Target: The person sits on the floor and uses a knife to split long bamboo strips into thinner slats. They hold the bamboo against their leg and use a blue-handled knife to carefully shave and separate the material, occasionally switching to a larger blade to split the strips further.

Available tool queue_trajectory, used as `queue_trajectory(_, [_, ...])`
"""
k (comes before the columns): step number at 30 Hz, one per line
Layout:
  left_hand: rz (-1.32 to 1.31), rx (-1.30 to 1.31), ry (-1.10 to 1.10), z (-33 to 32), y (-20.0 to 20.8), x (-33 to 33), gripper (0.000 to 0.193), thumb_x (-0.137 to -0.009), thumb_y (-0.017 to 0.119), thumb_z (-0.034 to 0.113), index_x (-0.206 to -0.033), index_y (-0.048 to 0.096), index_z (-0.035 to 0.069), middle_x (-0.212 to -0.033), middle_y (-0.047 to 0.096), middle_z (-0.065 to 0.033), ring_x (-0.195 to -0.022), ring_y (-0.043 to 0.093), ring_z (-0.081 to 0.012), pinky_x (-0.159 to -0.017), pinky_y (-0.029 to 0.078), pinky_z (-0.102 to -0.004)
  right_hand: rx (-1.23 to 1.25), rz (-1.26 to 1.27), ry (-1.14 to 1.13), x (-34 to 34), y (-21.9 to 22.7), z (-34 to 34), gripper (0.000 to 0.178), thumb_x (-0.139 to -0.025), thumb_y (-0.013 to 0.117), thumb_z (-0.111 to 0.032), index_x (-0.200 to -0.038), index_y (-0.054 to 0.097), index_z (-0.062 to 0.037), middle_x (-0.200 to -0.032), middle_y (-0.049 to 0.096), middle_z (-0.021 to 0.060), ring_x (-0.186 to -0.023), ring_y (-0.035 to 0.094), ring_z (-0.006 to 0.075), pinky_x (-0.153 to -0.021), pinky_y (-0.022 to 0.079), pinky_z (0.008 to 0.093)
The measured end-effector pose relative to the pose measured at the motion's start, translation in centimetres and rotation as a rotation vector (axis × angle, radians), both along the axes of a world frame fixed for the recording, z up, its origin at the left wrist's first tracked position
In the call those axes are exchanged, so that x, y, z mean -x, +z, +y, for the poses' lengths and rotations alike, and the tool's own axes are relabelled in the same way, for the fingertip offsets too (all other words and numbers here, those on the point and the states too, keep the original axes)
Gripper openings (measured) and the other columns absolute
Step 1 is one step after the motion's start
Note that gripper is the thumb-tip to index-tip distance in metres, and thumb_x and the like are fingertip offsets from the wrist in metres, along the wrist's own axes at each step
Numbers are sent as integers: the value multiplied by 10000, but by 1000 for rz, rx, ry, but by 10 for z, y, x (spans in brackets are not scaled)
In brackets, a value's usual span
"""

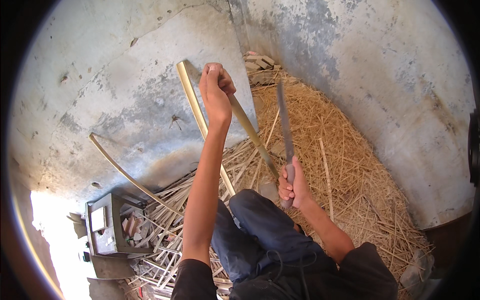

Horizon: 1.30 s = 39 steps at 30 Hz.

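Observation:
Raised in front of me, my left hand (216, 90) is closed around the upper end of a bamboo strip (248, 127), which slants down to the right toward my knees. My right hand (295, 184) grips the handle of a long knife (285, 117), its narrow dark blade pointing up and away. The blade is to the right of the strip, apart from it. Left of my left forearm, a second, pale yellow bamboo strip (192, 97) leans against the wall, its lower end by my knee.
Shavings and straw (330, 145) cover the floor ahead and right. Split strips (240, 165) lie heaped on the left, beside an old box-like casing (112, 227). One curved strip (130, 177) leans on the wall (130, 90). Bricks (260, 64) sit in the far corner.

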<state>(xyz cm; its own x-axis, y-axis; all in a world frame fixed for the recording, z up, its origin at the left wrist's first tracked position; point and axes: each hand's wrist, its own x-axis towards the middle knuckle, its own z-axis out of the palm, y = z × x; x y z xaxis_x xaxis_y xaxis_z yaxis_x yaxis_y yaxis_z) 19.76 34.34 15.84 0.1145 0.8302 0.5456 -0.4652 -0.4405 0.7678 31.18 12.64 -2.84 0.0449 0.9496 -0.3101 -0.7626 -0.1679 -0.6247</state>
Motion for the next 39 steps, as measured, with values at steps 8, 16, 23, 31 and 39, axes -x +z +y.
queue_trajectory(8, [12,7,-37,-16,5,-18,259,-1075,456,292,-887,472,114,-691,358,34,-589,291,-72,-521,283,-259,155,-110,50,13,-57,-2,611,-1059,374,-709,-837,423,-142,-511,340,-37,-355,297,94,-343,287,279])
queue_trajectory(16, [47,-38,-55,-16,6,-26,260,-1068,461,316,-908,478,113,-686,349,26,-577,313,-97,-532,269,-274,-16,-10,-32,7,-26,-23,623,-1047,375,-731,-844,426,-143,-490,315,-40,-334,293,90,-342,288,277])
queue_trajectory(23, [38,-13,-64,-26,9,-39,263,-1068,470,324,-913,480,112,-695,337,34,-582,305,-93,-540,279,-270,-30,-10,-11,14,-50,-12,641,-1022,412,-756,-843,429,-142,-506,326,-31,-343,307,95,-344,294,292])
queue_trajectory(31, [30,-20,-85,-18,6,-32,254,-1070,485,321,-931,492,109,-705,334,34,-593,282,-87,-546,279,-265,99,-46,6,5,-35,-25,638,-1024,416,-757,-847,441,-145,-508,330,-44,-355,300,79,-345,296,294])
queue_trajectory(39, [14,-3,-24,-26,6,-42,251,-1086,468,305,-950,498,97,-716,360,29,-613,310,-85,-562,311,-269,53,-96,6,21,-43,-16,595,-1052,416,-696,-876,421,-127,-542,357,-28,-376,305,103,-400,316,300])
